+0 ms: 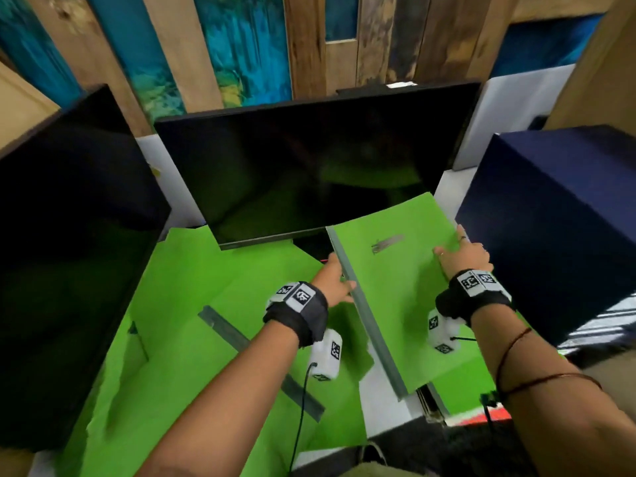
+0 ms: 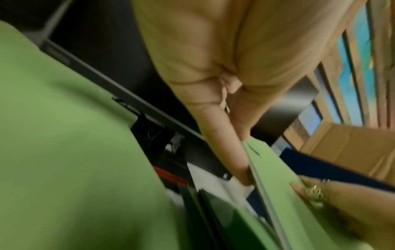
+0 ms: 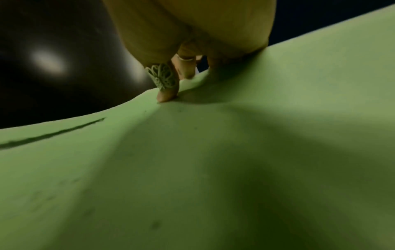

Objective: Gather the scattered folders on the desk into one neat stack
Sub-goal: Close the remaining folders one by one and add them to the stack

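Note:
A green folder [image 1: 395, 297] with a grey spine hangs tilted above the desk, right of centre. My left hand [image 1: 339, 277] grips its spine edge, thumb on top and fingers beneath; the left wrist view shows those fingers [image 2: 235, 152] along the underside of the folder [image 2: 275, 182]. My right hand [image 1: 459, 253] holds the folder's far right edge. In the right wrist view a ringed finger [image 3: 166, 91] presses the cover of the folder [image 3: 213, 169]. Other green folders [image 1: 192, 304] lie spread and overlapping on the desk to the left, one with a grey spine strip [image 1: 258, 363].
A dark monitor [image 1: 309, 166] stands just behind the folders, its lower edge close over them. A second dark screen [image 1: 69, 235] flanks the left. A dark blue box [image 1: 550, 228] stands to the right. A strip of white desk [image 1: 382, 407] shows near the front edge.

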`<state>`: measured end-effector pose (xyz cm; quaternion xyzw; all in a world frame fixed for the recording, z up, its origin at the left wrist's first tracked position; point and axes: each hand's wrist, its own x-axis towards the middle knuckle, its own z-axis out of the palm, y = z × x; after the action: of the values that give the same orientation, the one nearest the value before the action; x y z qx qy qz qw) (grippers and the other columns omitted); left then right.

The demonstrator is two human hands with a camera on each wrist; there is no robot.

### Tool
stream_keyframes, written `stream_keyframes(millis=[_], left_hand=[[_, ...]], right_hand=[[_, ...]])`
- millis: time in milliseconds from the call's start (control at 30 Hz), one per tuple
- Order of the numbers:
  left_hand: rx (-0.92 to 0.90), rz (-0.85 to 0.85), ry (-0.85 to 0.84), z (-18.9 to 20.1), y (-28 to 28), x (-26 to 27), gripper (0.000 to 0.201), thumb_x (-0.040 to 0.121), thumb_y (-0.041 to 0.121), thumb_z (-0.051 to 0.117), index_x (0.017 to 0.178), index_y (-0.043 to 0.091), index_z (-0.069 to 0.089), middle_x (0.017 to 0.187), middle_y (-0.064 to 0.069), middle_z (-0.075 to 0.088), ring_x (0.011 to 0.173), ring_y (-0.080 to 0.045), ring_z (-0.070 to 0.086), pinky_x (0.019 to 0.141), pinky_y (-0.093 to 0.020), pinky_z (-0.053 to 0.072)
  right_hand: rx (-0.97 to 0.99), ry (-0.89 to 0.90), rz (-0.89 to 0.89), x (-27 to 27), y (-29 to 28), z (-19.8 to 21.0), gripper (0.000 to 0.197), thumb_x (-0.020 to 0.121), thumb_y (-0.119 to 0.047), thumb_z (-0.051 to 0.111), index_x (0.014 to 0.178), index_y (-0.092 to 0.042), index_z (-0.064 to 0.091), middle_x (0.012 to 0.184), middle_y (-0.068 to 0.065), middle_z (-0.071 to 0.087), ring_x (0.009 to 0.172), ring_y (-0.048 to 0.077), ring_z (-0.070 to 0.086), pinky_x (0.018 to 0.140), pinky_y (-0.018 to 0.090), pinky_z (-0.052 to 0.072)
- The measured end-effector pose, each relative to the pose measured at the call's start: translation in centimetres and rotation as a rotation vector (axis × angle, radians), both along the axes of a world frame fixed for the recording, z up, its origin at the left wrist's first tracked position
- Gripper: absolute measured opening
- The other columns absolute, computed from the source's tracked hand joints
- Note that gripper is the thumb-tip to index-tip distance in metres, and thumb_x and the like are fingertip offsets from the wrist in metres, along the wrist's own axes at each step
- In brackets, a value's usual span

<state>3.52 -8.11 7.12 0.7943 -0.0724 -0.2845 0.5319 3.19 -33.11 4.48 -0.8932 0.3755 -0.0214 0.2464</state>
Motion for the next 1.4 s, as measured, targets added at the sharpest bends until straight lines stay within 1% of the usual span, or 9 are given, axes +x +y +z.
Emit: stream_keyframes(millis=[167, 300, 400, 500, 700, 867, 1000, 1267, 1400], left_hand=[[0.070, -0.028, 0.036, -4.8, -3.9, 0.3, 0.066, 0.090, 0.002, 0.053, 0.144, 0.009, 0.015, 0.138, -0.020, 0.043, 0.123, -0.038, 0.050, 0.096, -0.052, 0.048], [0.348, -0.167, -0.130, -5.9, -3.3, 0.3, 0.093, 0.088, 0.022, 0.061, 0.149, 0.009, -0.008, 0.152, -0.015, 0.027, 0.136, -0.027, 0.038, 0.112, -0.033, 0.032], [0.563, -0.150, -0.287, -6.0, 0.8, 1.8, 0.085, 0.087, 0.022, 0.062, 0.150, 0.013, 0.006, 0.156, -0.014, 0.013, 0.145, -0.024, 0.017, 0.115, -0.027, 0.017], [0.850, -0.007, -0.276, -6.2, 7.8, 3.8, 0.078, 0.085, 0.031, 0.064, 0.148, 0.019, 0.020, 0.157, -0.015, 0.010, 0.145, -0.030, 0.012, 0.119, -0.036, 0.017], [1.191, 0.226, -0.044, -6.6, 18.6, 3.3, 0.094, 0.072, 0.068, 0.059, 0.140, 0.008, 0.032, 0.142, -0.018, 0.034, 0.131, -0.035, 0.037, 0.107, -0.044, 0.039], [1.149, 0.296, -0.040, -8.0, 19.7, 2.5, 0.093, 0.066, 0.070, 0.063, 0.134, 0.010, 0.041, 0.137, -0.017, 0.042, 0.127, -0.035, 0.041, 0.105, -0.045, 0.039], [1.033, 0.329, -0.061, -7.6, 18.2, 2.2, 0.068, 0.080, 0.054, 0.061, 0.128, 0.007, 0.051, 0.130, -0.012, 0.055, 0.120, -0.030, 0.052, 0.099, -0.037, 0.044], [0.881, 0.436, -0.346, -2.9, 13.6, 1.9, 0.056, 0.085, 0.043, 0.059, 0.128, 0.009, 0.047, 0.131, -0.013, 0.052, 0.124, -0.030, 0.047, 0.111, -0.049, 0.027], [0.805, 0.533, -0.403, 0.5, 9.8, 0.6, 0.036, 0.080, 0.027, 0.067, 0.114, 0.020, 0.056, 0.147, -0.007, 0.026, 0.143, -0.036, 0.009, 0.103, -0.074, 0.002]], right_hand=[[-0.084, 0.160, 0.039, -1.4, -3.4, -2.4, 0.074, 0.090, -0.046, 0.051, 0.149, -0.022, 0.014, 0.144, 0.021, 0.035, 0.131, 0.039, 0.033, 0.108, 0.046, 0.028], [-0.040, 0.118, 0.169, -1.5, -2.9, -2.9, 0.091, 0.087, -0.048, 0.056, 0.150, -0.018, -0.002, 0.151, 0.022, 0.024, 0.140, 0.035, 0.025, 0.115, 0.046, 0.020], [0.021, 0.047, 0.347, -1.0, 0.2, -3.1, 0.085, 0.087, -0.041, 0.059, 0.151, -0.016, 0.008, 0.150, 0.020, 0.029, 0.139, 0.034, 0.029, 0.115, 0.043, 0.026], [-0.009, 0.194, 0.568, -0.8, 4.4, -4.1, 0.081, 0.085, -0.053, 0.055, 0.149, -0.027, 0.014, 0.156, 0.009, 0.017, 0.144, 0.030, 0.019, 0.116, 0.051, 0.021], [-0.049, 0.590, 0.710, -1.6, 7.5, -7.3, 0.098, 0.076, -0.070, 0.052, 0.145, -0.043, -0.013, 0.155, -0.006, -0.025, 0.142, 0.036, -0.020, 0.102, 0.076, 0.010], [-0.039, 0.659, 0.716, -1.5, 7.7, -7.7, 0.097, 0.082, -0.061, 0.052, 0.142, -0.043, -0.022, 0.150, -0.004, -0.036, 0.139, 0.036, -0.029, 0.100, 0.079, 0.006], [-0.040, 0.685, 0.712, -1.7, 7.9, -7.4, 0.093, 0.085, -0.058, 0.050, 0.141, -0.043, -0.023, 0.150, -0.004, -0.037, 0.139, 0.036, -0.029, 0.101, 0.078, 0.005], [0.005, 0.662, 0.682, -1.8, 8.1, -7.2, 0.069, 0.084, -0.073, 0.008, 0.141, -0.046, -0.021, 0.151, -0.006, -0.034, 0.139, 0.034, -0.029, 0.102, 0.076, 0.003], [0.010, 0.653, 0.659, -1.7, 8.0, -7.6, 0.069, 0.083, -0.074, 0.004, 0.139, -0.047, -0.024, 0.150, -0.005, -0.036, 0.138, 0.035, -0.030, 0.103, 0.076, 0.002]])
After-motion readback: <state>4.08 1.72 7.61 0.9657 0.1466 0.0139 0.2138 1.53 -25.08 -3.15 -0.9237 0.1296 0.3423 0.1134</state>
